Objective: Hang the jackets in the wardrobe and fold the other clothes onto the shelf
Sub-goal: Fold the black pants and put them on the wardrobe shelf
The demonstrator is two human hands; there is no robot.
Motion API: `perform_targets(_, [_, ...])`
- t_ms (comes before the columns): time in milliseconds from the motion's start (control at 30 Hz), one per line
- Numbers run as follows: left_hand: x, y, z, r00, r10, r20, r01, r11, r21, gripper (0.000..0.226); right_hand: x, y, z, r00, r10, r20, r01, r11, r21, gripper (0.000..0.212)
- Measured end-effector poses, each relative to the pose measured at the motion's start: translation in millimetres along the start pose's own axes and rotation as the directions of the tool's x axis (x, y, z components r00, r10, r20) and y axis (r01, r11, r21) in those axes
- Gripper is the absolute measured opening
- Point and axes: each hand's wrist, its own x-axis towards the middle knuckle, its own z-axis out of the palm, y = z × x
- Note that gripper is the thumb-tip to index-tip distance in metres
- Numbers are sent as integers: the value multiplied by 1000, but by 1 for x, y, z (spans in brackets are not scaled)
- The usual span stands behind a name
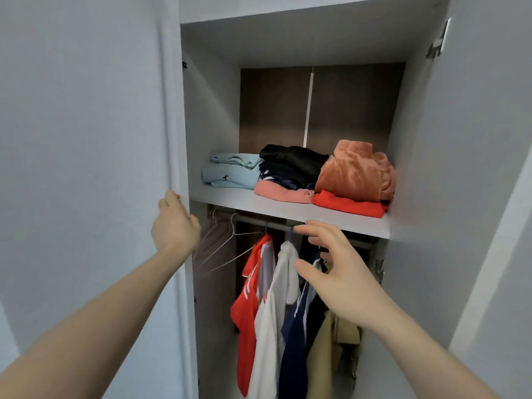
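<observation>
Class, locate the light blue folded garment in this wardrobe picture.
The light blue garment lies at the shelf's left end, beside the dark folded pile.
</observation>
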Motion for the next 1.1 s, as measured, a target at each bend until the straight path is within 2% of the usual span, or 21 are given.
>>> perform_targets(200, [2, 33, 31, 999, 45, 18, -46, 996, 80, 33, 7, 6, -6, 1000, -26, 2, 26, 1000, 9, 51])
perform_targets(334, [0, 45, 55, 997, 73, 32, -75, 996, 58, 36, 12, 9, -2, 999, -48, 10, 48, 999, -6, 53])
perform_targets(667, [5, 54, 112, 965, 238, 112, -240, 971, -2, 63, 11, 19, 4, 999, -35, -5, 34, 994, -100, 55])
perform_targets(867, [14, 52, 140, 910, 317, 268, -331, 943, 7, 94, 11, 26, 6, 1000, 4, -23, -7, 988, -154, 58])
perform_targets(1001, [22, 63, 147, 852, 296, 432, -350, 935, 49, 117, 14, 29, 5, 999, 34, -36, -40, 983, -180, 58])
perform_targets(1101, [27, 70, 149, 785, 273, 556, -364, 929, 58, 121, 15, 31, 6, 998, 55, -35, -60, 981, -183, 58])
